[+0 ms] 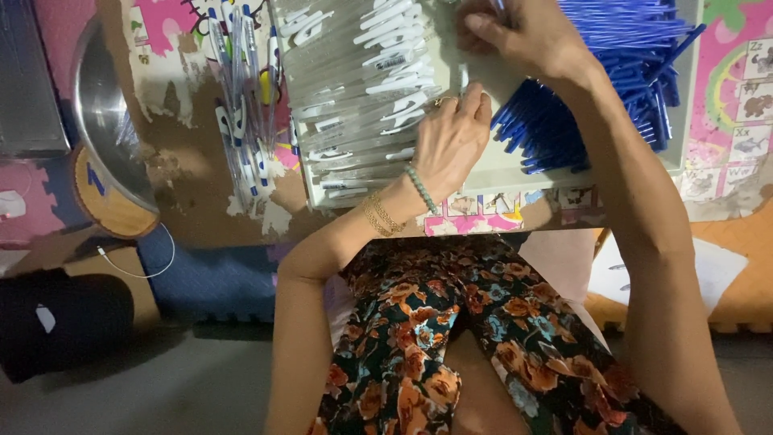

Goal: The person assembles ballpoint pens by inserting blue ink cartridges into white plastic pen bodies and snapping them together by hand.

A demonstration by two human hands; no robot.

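Head view, looking down at 2 bare hands over a shallow pale tray [515, 173] on a low surface covered in a pink picture mat [729, 97]. Left hand [451, 141] sits near tray middle, fingers curled and pinched on a thin clear pen barrel [465, 78], ring on 1 finger, bead bracelet [421, 189] and gold chain bracelets [380, 216] at the wrist. Right hand [523, 32] is at the top edge, fingers bunched closed on something small and blue, likely a blue refill, partly cut off by the frame so cannot tell exactly. Pile of blue pen refills [596, 89] fills the tray's right side, just beside the right wrist. Rows of clear pen barrels with white clips [362, 89] fill the tray's left side, touching the left hand's knuckles. Finished pens with blue parts [241, 105] lie in a loose heap on the mat left of the tray, apart from it. Metal bowl [109, 121] further left, on a round wooden piece. White cable [141, 258] below the bowl. Black cap [56, 322] on the floor lower left. Floral trousers [451, 338] on the person's lap fill the lower centre. White paper [708, 270] lies at right beside the right forearm.
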